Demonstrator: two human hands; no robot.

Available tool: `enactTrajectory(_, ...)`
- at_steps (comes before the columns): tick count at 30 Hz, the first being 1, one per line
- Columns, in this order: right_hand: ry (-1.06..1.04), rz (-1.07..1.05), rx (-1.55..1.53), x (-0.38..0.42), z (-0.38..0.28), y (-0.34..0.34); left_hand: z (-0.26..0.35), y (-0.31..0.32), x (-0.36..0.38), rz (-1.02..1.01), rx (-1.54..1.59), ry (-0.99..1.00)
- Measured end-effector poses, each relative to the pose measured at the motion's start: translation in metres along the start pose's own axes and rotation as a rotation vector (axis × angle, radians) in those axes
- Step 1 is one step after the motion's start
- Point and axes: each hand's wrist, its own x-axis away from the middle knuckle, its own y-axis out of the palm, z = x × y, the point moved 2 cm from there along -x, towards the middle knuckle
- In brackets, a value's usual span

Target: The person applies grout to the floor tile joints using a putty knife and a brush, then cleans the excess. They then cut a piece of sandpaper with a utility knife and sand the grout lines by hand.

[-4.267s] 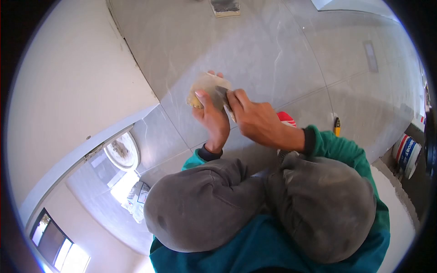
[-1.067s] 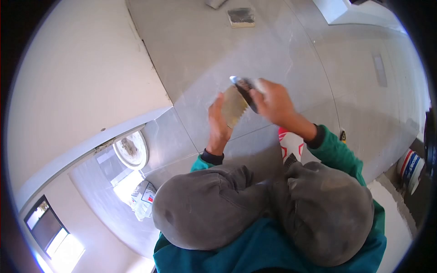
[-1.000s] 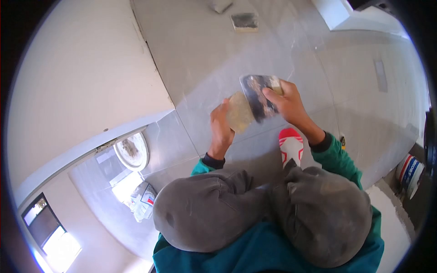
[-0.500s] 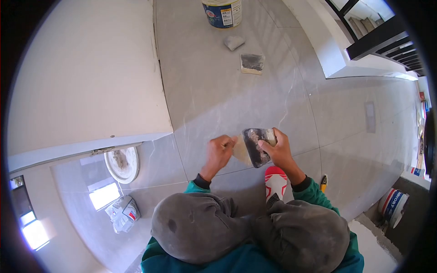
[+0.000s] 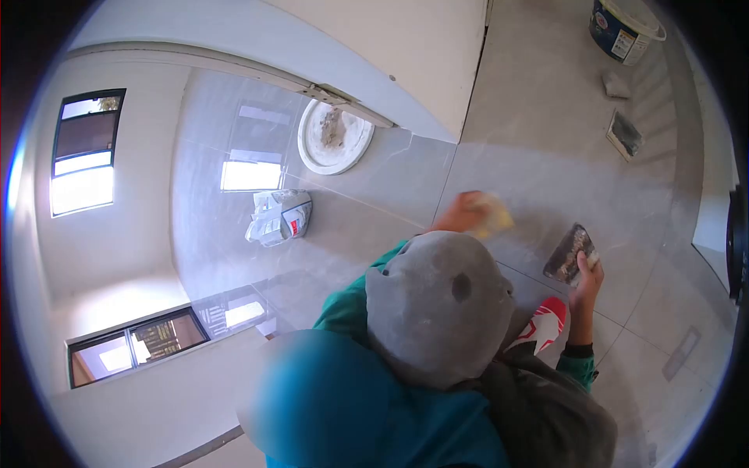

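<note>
My left hand (image 5: 462, 212) is closed on a sheet of sandpaper (image 5: 495, 217), yellowish and smeared by motion. Well to its right, my right hand (image 5: 587, 279) grips a sanding block (image 5: 565, 254) by its lower right edge, thumb across the face. The block's upturned face is dark with worn, pale reddish patches. A clear gap separates the sheet from the block. Below the block is a red and white shoe (image 5: 546, 324) on my foot.
A second dark-faced block (image 5: 626, 134) lies on the tiles near a pale lump (image 5: 615, 84) and a paint bucket (image 5: 624, 35). At left are a round white lid (image 5: 312, 148) with residue and a plastic bag (image 5: 281, 218). A white wall corner (image 5: 445, 117) juts in above my hands.
My view has swung left. My left hand has pulled the sheet away from the block and moved left with it; my right hand still holds the block.
</note>
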Motion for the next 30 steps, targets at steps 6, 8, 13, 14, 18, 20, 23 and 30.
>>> enactTrajectory(6, 0.008, 0.065, 0.011, -0.003, 0.002, -0.033, -0.072, -0.153, 0.043, 0.285, -0.232, -0.132)
enactTrajectory(8, 0.035, 0.050, 0.079, 0.002, -0.001, -0.027, -0.051, -0.165, 0.057, 0.362, -0.644, -0.193)
enactTrajectory(13, 0.009, 0.069, 0.185, 0.007, 0.002, -0.028, 0.048, -0.082, 0.001, 0.279, -1.051, 0.255)
enactTrajectory(14, -0.020, 0.068, 0.279, 0.000, 0.010, -0.040, 0.057, -0.056, -0.020, 0.159, -0.993, 0.372)
enactTrajectory(18, 0.022, 0.120, 0.065, 0.010, -0.009, -0.036, 0.082, 0.056, -0.119, -0.185, -1.079, 0.672)
enactTrajectory(20, -0.008, 0.108, 0.060, 0.016, -0.016, -0.035, 0.096, 0.106, -0.162, -0.254, -1.126, 0.707)
enactTrajectory(23, 0.038, 0.169, 0.083, 0.030, -0.018, -0.043, 0.104, 0.164, -0.203, -0.156, -1.195, 0.810)
enactTrajectory(30, 0.121, 0.245, 0.085, 0.059, 0.009, -0.061, 0.119, 0.209, -0.235, 0.243, -0.903, 0.395)
